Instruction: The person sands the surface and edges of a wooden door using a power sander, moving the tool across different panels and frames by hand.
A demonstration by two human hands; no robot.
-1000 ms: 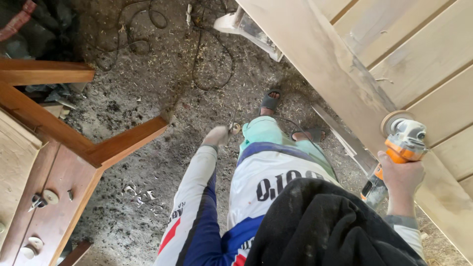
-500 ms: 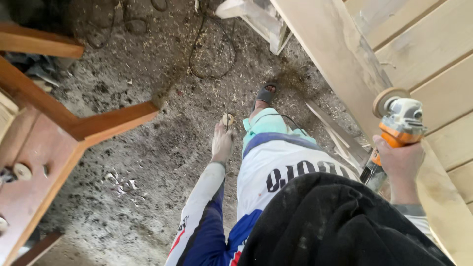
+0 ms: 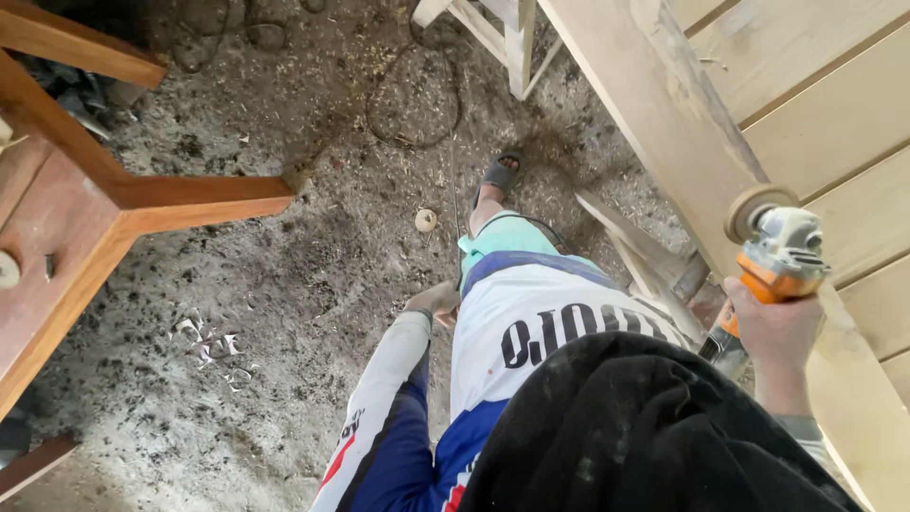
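Our right hand (image 3: 775, 327) has its fingers wrapped tight around the body of an orange and grey angle grinder (image 3: 770, 261), whose sanding disc (image 3: 755, 210) rests against the edge of the pale wooden panel (image 3: 692, 142) leaning on the right. Judging by the pale, even face of that panel, much of it looks already sanded, while the rough patch near the far end of its edge suggests work left there; we cannot tell whether the disc is spinning. Our left hand (image 3: 434, 301) hangs low beside the white shirt, fingers curled, and we cannot tell whether it holds anything. A small round disc (image 3: 426, 220) lies apart on the sawdust floor (image 3: 284, 313), far of that hand. A brown wooden frame (image 3: 114, 204) at left is cut off by the picture's edge.
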